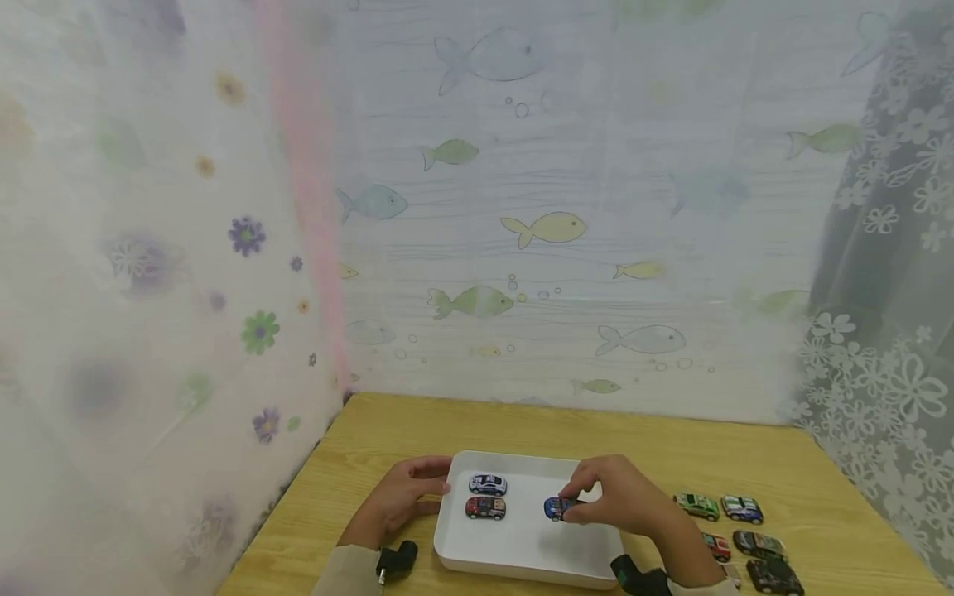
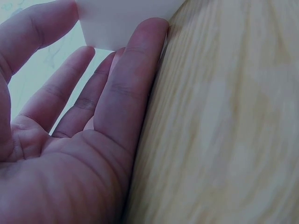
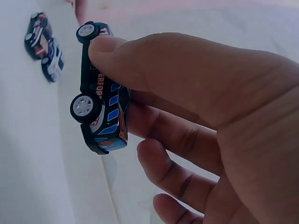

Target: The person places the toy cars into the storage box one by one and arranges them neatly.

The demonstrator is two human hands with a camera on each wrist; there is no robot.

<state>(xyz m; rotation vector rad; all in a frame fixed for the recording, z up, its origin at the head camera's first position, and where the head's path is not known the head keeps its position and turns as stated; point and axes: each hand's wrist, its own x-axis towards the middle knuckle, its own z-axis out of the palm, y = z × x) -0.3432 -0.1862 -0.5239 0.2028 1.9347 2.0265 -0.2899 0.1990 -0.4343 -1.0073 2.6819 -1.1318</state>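
In the head view, a white tray (image 1: 522, 555) sat on the wooden bench (image 1: 596, 426). The left hand (image 1: 402, 501) lay beside its left wall, fingers fairly straight and a fingertip on the rim, gripping nothing. The right hand (image 1: 622, 501) pinched a blue car (image 1: 556, 508) between thumb and finger, over the right half of the tray's floor; whether its wheels touched down could not be told from here. In the tray's left half, a white car (image 1: 488, 485) stood just beyond a red car (image 1: 486, 508), the two side by side. To the right of the tray, more cars stood on the bench: a green car (image 1: 696, 506), a striped car (image 1: 742, 509), a dark car (image 1: 758, 544), a black car (image 1: 775, 574) and others partly hidden by the right forearm. A fish-print sheet (image 1: 551, 165) hung behind the bench and a flowered sheet (image 1: 149, 331) on the left.

In the left wrist view, the left hand was relaxed, palm showing. Two of its fingers met the tray's pale wall, and one of these lay along the bench top.

In the right wrist view, the thumb pressed one side of the blue car, with fingers behind it. Its dark side bore blue stripes and lettering. The white car and red car showed small and blurred beyond.
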